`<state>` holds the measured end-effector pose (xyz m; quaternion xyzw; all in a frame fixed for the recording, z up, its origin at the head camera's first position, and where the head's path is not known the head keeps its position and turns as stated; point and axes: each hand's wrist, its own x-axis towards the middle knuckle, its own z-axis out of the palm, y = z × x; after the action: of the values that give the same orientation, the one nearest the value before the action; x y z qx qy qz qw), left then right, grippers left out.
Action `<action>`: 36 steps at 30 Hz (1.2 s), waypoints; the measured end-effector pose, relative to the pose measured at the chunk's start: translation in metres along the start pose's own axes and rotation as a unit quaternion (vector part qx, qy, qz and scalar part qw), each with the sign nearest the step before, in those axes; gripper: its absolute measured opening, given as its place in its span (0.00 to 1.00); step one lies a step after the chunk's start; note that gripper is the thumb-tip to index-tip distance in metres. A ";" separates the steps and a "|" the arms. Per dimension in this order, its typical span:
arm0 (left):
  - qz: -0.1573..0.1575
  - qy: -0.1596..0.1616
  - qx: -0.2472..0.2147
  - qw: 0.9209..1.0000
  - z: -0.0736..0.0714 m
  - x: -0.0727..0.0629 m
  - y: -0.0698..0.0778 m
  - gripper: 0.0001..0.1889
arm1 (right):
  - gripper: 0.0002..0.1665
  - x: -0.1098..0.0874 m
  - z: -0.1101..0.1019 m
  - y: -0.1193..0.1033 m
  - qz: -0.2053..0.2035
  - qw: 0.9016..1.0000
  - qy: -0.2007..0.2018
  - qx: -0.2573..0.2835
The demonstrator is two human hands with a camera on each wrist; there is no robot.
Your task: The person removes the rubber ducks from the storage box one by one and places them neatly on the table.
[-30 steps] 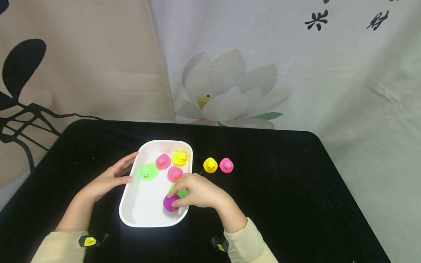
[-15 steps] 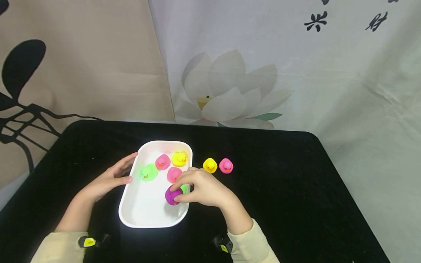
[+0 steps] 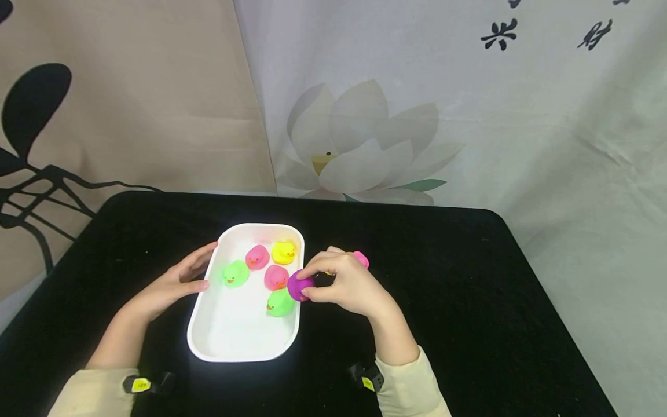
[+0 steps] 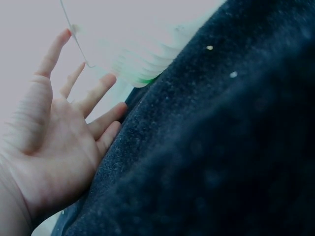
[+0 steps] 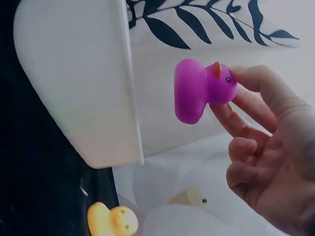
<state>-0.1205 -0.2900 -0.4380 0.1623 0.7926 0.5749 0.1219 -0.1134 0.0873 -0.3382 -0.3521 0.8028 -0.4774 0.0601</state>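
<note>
Since the earlier frame, the purple duck [image 3: 299,286] and right hand [image 3: 349,284] have been shifting up and rightward, uncovering the lower green duck [image 3: 280,303]. Pale printed curtain [image 3: 531,116] is hanging behind; black-covered table [image 3: 469,289] is filling the foreground. White tray [image 3: 229,330] is lying left of centre on it. Left hand [image 3: 174,286] is resting at the tray's left edge, fingers spread and extended, gripping nothing. Right hand is pinching the purple duck by its head; in the head view the duck is overlapping the right rim. Inside the tray, another green duck [image 3: 236,273], two pink ducks [image 3: 257,257] and one yellow duck [image 3: 283,252] are sitting toward the far end. Outside, right of the tray, the right hand is blocking most of a second yellow duck [image 5: 110,220] and part of a third pink duck [image 3: 361,259] from the head camera.
</note>
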 end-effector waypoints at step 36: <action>-0.002 0.001 0.005 1.000 0.000 0.000 0.001 0.40 | 0.13 -0.043 -0.071 0.038 0.070 0.981 0.171 -0.060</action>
<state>-0.1202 -0.2896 -0.4367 0.1609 0.7958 0.5710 0.1215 -0.1319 0.1767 -0.3415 -0.2112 0.8510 -0.4763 -0.0658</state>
